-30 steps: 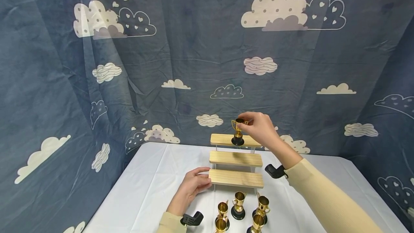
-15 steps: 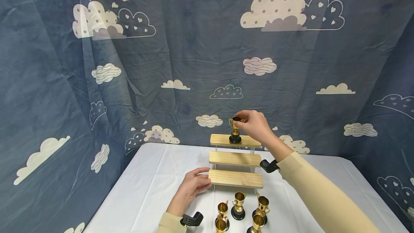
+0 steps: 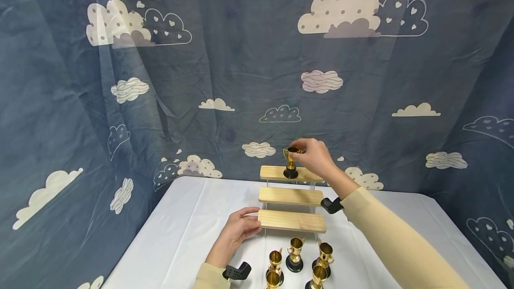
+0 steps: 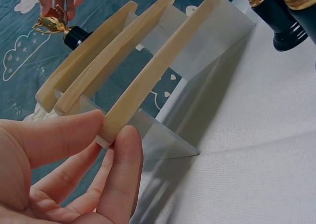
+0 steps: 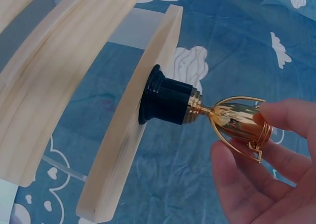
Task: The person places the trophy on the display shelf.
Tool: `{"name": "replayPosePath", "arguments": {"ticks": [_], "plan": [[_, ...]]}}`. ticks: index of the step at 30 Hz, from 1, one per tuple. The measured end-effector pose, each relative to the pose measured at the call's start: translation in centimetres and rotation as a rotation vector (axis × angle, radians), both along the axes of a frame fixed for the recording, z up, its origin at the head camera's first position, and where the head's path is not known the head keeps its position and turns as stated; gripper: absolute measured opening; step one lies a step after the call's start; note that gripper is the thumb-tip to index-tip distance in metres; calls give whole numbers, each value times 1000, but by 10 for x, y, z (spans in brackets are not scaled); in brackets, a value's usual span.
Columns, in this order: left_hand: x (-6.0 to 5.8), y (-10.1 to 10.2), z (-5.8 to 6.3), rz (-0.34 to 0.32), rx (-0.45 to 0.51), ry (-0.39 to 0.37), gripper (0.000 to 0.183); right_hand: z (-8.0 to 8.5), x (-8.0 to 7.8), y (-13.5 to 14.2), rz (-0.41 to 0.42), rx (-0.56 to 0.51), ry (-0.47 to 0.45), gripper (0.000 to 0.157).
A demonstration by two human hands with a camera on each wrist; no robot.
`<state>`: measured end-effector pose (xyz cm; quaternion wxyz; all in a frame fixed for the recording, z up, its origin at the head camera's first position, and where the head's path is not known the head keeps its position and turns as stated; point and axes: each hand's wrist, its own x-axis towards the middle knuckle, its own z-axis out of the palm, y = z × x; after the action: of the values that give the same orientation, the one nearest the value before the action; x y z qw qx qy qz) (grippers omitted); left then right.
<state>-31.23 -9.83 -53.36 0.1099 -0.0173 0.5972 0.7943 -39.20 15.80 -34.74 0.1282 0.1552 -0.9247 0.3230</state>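
Observation:
A small gold trophy cup [image 3: 291,164] with a black base stands upright on the top step of a three-tier wooden display stand [image 3: 292,220]. My right hand [image 3: 315,155] pinches its cup near the rim; in the right wrist view the trophy's base [image 5: 168,98] meets the wooden board. At the stand's left side my left hand [image 3: 238,231] grips the end of the lowest board, thumb on one face and fingers on the other, as the left wrist view shows around the board [image 4: 163,66].
Several more gold trophies [image 3: 295,253] stand on the white-covered table [image 3: 188,217] in front of the stand. Clear side panels [image 4: 163,135] hold up the boards. A dark blue cloud-print curtain [image 3: 241,57] hangs close behind the stand and along both sides.
My right hand has shifted slightly left along the top step with the trophy. The left hand keeps its grip on the lowest board.

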Motion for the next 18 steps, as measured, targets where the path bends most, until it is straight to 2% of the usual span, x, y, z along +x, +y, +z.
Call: {"name": "replayPosePath", "arguments": {"ticks": [18], "plan": [[3,0,-1,-3,14,9,55,1,1,-4,5,-9,-7,36]]}}
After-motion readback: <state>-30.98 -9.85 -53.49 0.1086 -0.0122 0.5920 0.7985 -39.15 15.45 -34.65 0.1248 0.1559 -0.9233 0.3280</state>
